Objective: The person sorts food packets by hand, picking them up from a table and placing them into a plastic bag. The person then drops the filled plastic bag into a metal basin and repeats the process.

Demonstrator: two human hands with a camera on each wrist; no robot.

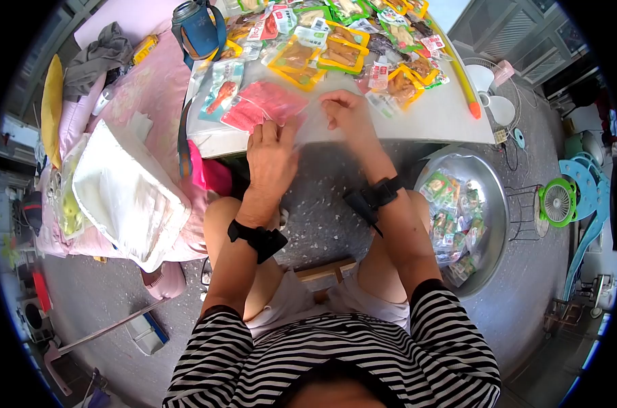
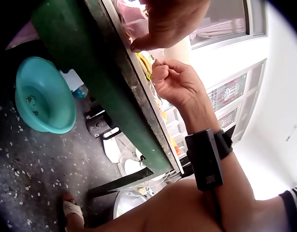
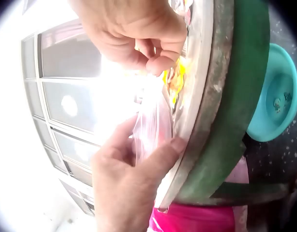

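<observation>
At the near edge of the white table, my left hand (image 1: 273, 156) holds a thin, see-through plastic bag (image 3: 153, 121) between thumb and fingers. The right hand (image 1: 349, 115), slightly blurred, is to its right with fingers curled. Its thumb and forefinger pinch the upper end of that bag, which stretches between the hands in the right wrist view. Flat red-pink packets (image 1: 264, 105) lie just beyond the left fingertips. Beside them is a pale blue pouch (image 1: 222, 88) with a drumstick picture.
Yellow-edged food packets (image 1: 342, 51) pile up at the table's back. A blue flask (image 1: 198, 30) stands at the left. To the right, a metal basin (image 1: 495, 224) on the floor contains several packets. A white foam box (image 1: 94, 160) sits on the pink bed.
</observation>
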